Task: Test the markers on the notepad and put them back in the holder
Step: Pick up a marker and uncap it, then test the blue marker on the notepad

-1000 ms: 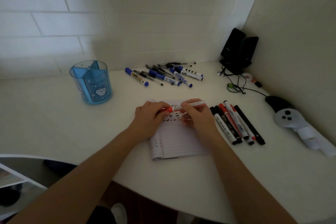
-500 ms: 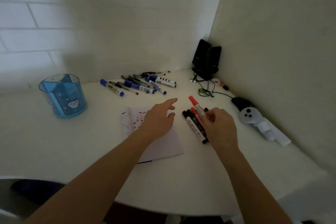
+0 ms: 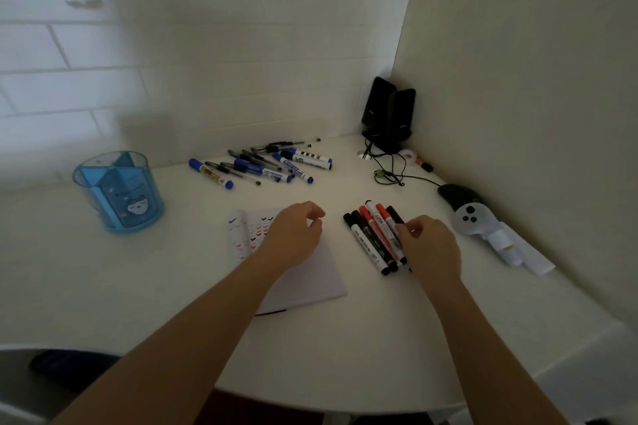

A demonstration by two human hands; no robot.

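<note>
A white notepad point(image 3: 312, 283) lies open on the desk, with small red, blue and black test marks near its top left. My left hand point(image 3: 296, 235) hovers over it with loosely curled fingers and holds nothing. To its right, several black and red markers point(image 3: 367, 240) lie side by side in a row. My right hand point(image 3: 433, 247) is at the right end of that row, its fingertips curled down and pinching the red marker point(image 3: 384, 217), which lies among the others. The blue see-through holder point(image 3: 103, 198) stands at the far left, with no markers visible in it.
A loose pile of blue markers and pens point(image 3: 272, 166) lies at the back by the wall. Black speakers point(image 3: 386, 114) with cables point(image 3: 390, 176) fill the corner. A white controller point(image 3: 473, 219) and a black mouse point(image 3: 455, 191) lie along the right wall.
The red marker held in both hands over the notepad went right in my right hand and now lies in the row. My left hand let go and stays above the pad.
</note>
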